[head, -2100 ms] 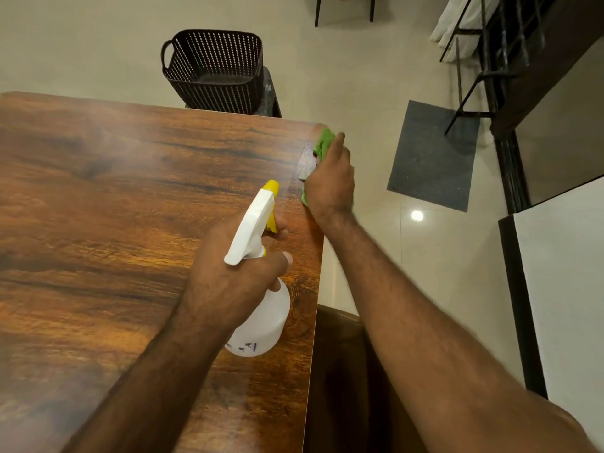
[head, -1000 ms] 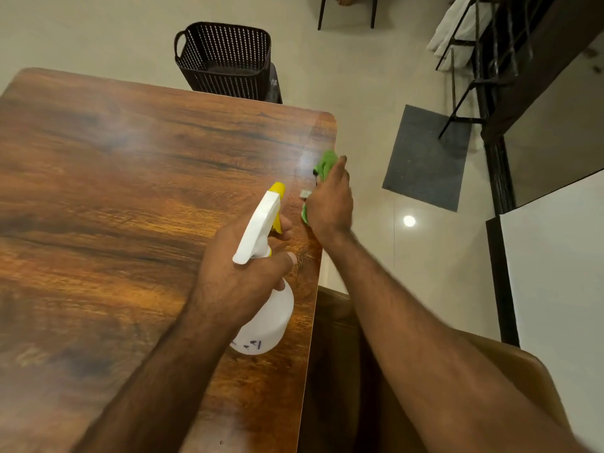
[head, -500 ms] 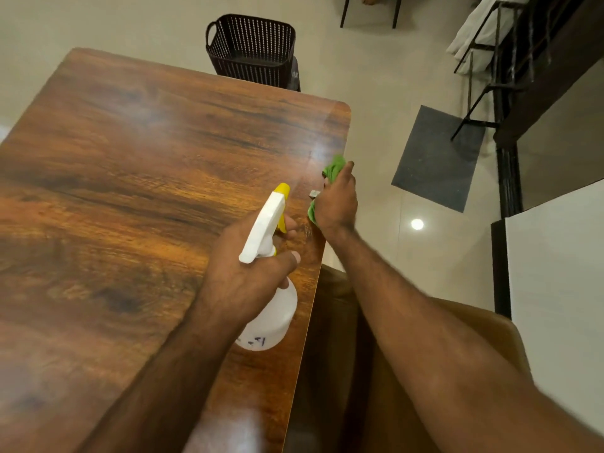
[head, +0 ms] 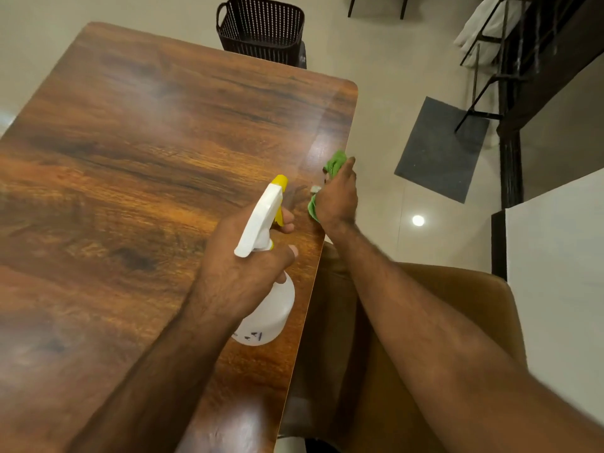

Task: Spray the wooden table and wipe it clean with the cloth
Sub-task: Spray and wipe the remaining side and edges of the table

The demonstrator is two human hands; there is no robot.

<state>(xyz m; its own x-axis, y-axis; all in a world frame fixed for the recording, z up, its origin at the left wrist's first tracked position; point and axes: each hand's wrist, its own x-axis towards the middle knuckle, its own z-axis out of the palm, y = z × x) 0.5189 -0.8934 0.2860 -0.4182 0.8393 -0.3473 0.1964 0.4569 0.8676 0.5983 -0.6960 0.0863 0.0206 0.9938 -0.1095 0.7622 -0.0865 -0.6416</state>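
Right hand, fingers curled over crumpled green cloth, wiping back along brown wooden table edge toward left hand, still gripping white yellow-nozzled plastic spray bottle; edge pass progressing.

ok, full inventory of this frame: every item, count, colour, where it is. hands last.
wooden table: 1, brown grained, fills the left of the view
plastic spray bottle: 1, white with yellow nozzle, above the table near its right edge
bunched cloth: 1, green, at the table's right edge
perforated basket: 1, black, beyond the table's far edge
rectangular floor mat: 1, grey, right of the table
padded chair: 1, tan, under the right arm
flat panel: 1, white, right edge
left hand: 1, grips the spray bottle
right hand: 1, holds the cloth
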